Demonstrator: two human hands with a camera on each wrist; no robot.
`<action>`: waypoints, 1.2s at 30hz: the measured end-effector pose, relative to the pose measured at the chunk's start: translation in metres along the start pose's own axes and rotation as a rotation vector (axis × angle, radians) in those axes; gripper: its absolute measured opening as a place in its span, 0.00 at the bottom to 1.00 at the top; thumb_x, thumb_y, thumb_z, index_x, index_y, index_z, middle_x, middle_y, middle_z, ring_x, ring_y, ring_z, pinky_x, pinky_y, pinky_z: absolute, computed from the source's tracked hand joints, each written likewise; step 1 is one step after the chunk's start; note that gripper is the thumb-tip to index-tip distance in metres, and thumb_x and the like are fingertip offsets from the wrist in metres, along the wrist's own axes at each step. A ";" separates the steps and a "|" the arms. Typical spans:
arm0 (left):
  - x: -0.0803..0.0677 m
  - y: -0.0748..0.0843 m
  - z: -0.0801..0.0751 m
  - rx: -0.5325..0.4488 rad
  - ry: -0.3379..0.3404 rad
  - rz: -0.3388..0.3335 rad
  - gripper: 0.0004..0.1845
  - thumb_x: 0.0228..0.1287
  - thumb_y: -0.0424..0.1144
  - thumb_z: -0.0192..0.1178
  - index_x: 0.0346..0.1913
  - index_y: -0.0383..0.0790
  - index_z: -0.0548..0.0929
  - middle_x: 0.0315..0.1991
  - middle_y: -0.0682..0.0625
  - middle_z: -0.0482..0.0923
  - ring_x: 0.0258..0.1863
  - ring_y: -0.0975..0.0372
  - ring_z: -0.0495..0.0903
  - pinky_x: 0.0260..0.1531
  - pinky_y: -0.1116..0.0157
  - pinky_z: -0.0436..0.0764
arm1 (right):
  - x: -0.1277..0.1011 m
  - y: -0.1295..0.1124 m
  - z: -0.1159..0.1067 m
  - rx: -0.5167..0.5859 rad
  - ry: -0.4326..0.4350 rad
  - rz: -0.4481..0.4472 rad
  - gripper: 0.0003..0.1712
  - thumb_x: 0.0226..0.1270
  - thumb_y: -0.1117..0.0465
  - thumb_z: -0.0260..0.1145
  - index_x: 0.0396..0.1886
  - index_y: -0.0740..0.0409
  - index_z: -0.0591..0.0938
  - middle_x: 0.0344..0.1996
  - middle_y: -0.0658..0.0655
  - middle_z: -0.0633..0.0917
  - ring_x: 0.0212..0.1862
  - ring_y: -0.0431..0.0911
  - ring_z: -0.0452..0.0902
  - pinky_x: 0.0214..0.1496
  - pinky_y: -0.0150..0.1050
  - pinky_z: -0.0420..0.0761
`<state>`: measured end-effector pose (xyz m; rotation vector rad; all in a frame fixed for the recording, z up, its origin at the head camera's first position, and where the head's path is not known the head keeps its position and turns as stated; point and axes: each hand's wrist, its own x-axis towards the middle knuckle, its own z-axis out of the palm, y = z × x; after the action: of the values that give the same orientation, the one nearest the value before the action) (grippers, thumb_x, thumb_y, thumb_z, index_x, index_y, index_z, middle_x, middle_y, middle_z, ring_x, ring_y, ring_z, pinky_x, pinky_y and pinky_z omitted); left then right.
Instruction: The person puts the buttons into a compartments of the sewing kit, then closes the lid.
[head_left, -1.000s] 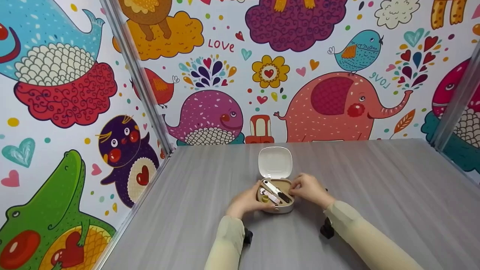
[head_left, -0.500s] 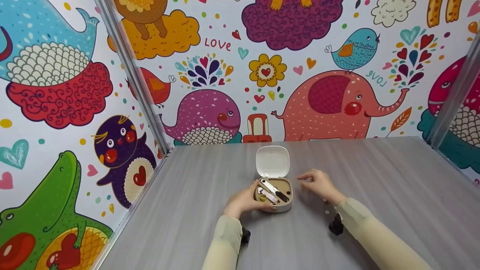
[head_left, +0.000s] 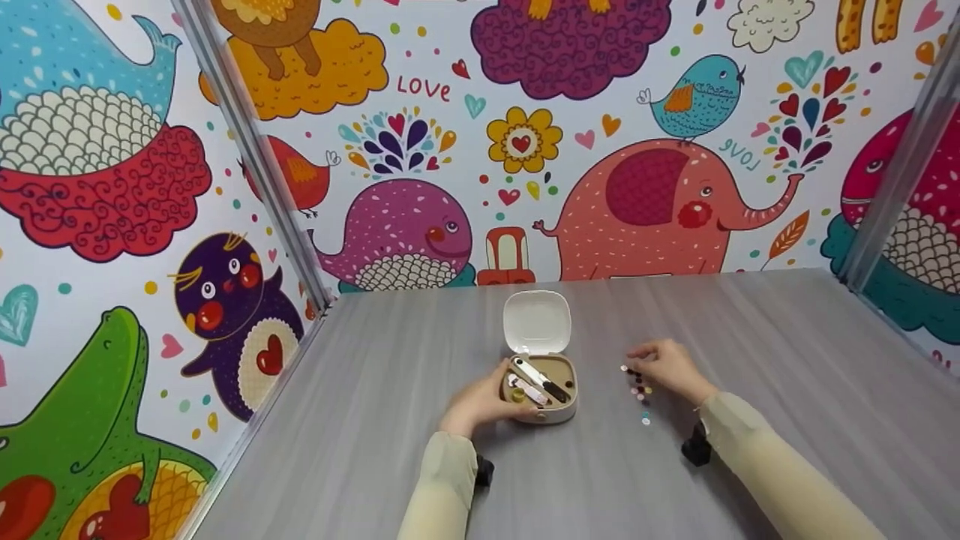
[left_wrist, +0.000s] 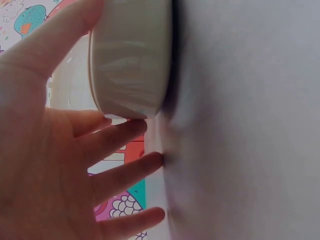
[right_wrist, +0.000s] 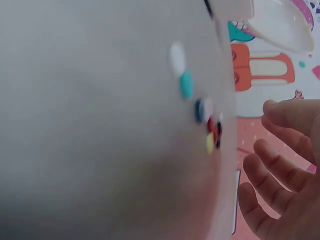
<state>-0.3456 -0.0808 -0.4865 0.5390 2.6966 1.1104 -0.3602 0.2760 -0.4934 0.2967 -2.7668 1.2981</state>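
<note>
A small white sewing-kit-like box (head_left: 556, 415) stands on the table with its lid (head_left: 537, 322) tipped up. Inside lie a white-and-black slim tool (head_left: 541, 381), a pinkish item (head_left: 531, 391), a yellowish ring-like piece (head_left: 518, 394) and, in the right compartment, a small black disc (head_left: 569, 384). My left hand (head_left: 484, 400) holds the box at its left side, thumb at the front; the other fingers spread beside its wall (left_wrist: 130, 60). My right hand (head_left: 670, 369) hovers at several small button-like discs (head_left: 639, 391), fingers loosely bent, nothing visible between them in the right wrist view.
A white disc (right_wrist: 177, 59) and a teal disc (right_wrist: 186, 84) lie nearer me than the main cluster. The grey table (head_left: 390, 450) ends at walls printed with cartoon animals, joined by a metal corner post (head_left: 251, 142).
My right hand has left the box and moved right to the discs, leaving the black disc in the compartment uncovered. My left hand stays on the box. The view has shifted slightly.
</note>
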 end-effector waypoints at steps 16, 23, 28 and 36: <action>-0.002 0.002 0.000 0.004 -0.001 0.003 0.60 0.59 0.50 0.82 0.87 0.30 0.59 0.77 0.26 0.70 0.73 0.33 0.75 0.73 0.38 0.75 | -0.001 0.016 -0.002 -0.129 0.004 -0.004 0.12 0.63 0.75 0.70 0.45 0.75 0.92 0.41 0.68 0.93 0.43 0.54 0.89 0.45 0.48 0.89; -0.002 0.003 -0.001 0.015 0.013 0.014 0.61 0.58 0.52 0.82 0.86 0.29 0.59 0.77 0.27 0.71 0.72 0.34 0.77 0.72 0.39 0.76 | -0.002 0.014 -0.003 -0.149 0.000 -0.027 0.09 0.60 0.75 0.72 0.39 0.71 0.94 0.35 0.64 0.94 0.34 0.41 0.80 0.36 0.37 0.80; -0.002 0.002 -0.001 0.009 0.018 0.017 0.62 0.58 0.53 0.82 0.86 0.29 0.59 0.77 0.27 0.72 0.72 0.35 0.77 0.71 0.39 0.76 | -0.001 0.014 -0.004 -0.141 -0.003 -0.016 0.09 0.60 0.75 0.72 0.39 0.72 0.94 0.34 0.64 0.94 0.31 0.41 0.77 0.34 0.37 0.78; -0.002 0.001 -0.001 0.012 0.008 0.010 0.61 0.59 0.52 0.82 0.86 0.29 0.59 0.78 0.28 0.70 0.73 0.34 0.76 0.72 0.39 0.76 | -0.006 0.016 -0.009 -0.154 -0.007 0.018 0.08 0.62 0.73 0.73 0.40 0.72 0.94 0.39 0.66 0.94 0.36 0.43 0.81 0.39 0.41 0.84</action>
<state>-0.3439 -0.0809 -0.4850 0.5525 2.7120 1.1013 -0.3582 0.2940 -0.5008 0.2671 -2.8614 1.0804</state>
